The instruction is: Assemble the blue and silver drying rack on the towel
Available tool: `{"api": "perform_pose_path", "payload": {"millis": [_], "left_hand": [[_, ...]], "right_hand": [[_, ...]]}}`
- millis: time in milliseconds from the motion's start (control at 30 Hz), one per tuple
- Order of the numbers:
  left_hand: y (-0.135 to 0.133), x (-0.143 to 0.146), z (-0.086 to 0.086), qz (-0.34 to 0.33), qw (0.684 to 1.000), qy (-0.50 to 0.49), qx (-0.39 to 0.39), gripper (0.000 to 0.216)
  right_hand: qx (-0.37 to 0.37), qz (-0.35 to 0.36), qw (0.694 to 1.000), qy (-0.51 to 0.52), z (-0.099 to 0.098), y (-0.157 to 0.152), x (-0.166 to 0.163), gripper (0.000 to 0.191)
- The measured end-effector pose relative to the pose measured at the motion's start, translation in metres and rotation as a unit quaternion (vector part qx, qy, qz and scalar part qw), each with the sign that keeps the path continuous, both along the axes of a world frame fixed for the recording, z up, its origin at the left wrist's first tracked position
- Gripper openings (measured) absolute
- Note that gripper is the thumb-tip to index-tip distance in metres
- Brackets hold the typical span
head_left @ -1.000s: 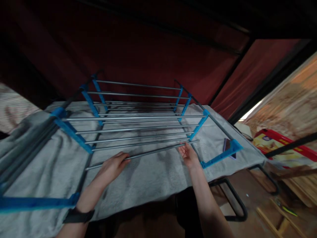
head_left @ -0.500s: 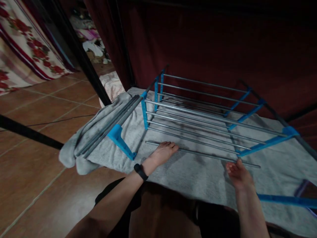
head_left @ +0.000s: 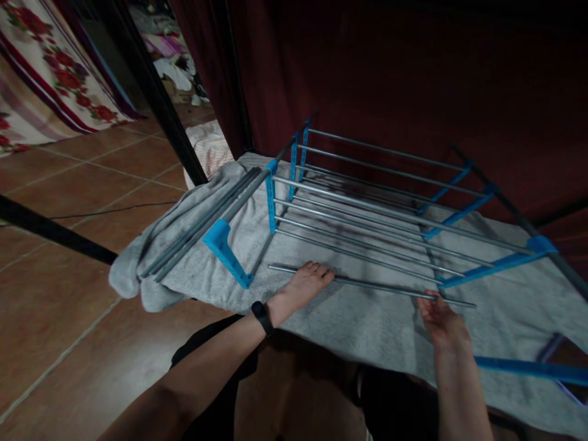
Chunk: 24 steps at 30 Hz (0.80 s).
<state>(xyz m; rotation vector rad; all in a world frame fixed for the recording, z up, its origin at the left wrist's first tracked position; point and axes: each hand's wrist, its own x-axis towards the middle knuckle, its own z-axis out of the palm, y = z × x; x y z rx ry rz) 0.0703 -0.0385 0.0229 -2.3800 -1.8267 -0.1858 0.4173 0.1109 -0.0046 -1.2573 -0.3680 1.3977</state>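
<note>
A loose metal rod [head_left: 376,283] lies almost level in front of me, just above the grey blanket. My left hand [head_left: 310,283], with a black band on its wrist, is wrapped over the rod near its left end. Toward the other end, my right hand [head_left: 435,312] grips it from below, palm turned up. Beyond the rod stands a partly built rack [head_left: 362,205] of grey metal tubes joined by blue plastic brackets. At its left front, a blue bracket [head_left: 225,251] juts out with no rod attached to it.
Several loose grey tubes [head_left: 197,236] lie on the blanket [head_left: 367,331] at the left. A separate blue plastic bar [head_left: 528,369] lies at the right. Black frame posts [head_left: 151,92] and a dark red curtain [head_left: 390,79] surround the bed; tiled floor [head_left: 55,306] shows at left.
My view has shifted slightly. Both hands keep hold of the rod, and my right hand's fingers have closed more around it. The rack stands as before.
</note>
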Motion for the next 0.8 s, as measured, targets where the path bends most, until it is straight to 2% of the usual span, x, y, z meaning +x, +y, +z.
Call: {"api": "perform_pose_path", "payload": {"millis": [333,467,567,667,800], "left_hand": [[0.006,-0.001,-0.003,0.045,0.998,-0.015,-0.035,0.043],[0.008,-0.016,-0.004,0.042,0.997,-0.056,-0.033,0.048],[0.012,-0.034,-0.005,0.077,0.987,-0.122,-0.066,0.034],[0.018,-0.048,-0.006,0.085,0.978,-0.168,-0.090,0.030],[0.020,-0.054,0.000,0.071,0.978,-0.178,-0.085,0.034]], "right_hand": [[-0.015,-0.004,0.999,0.039,0.017,-0.004,-0.021,0.022],[-0.029,-0.009,0.998,0.056,0.027,-0.008,-0.027,0.022],[-0.032,-0.031,0.997,0.067,0.032,-0.009,-0.027,0.021],[-0.017,-0.048,0.995,0.083,0.032,-0.007,-0.024,0.019],[0.014,-0.060,0.993,0.105,0.029,-0.006,-0.013,0.019]]}}
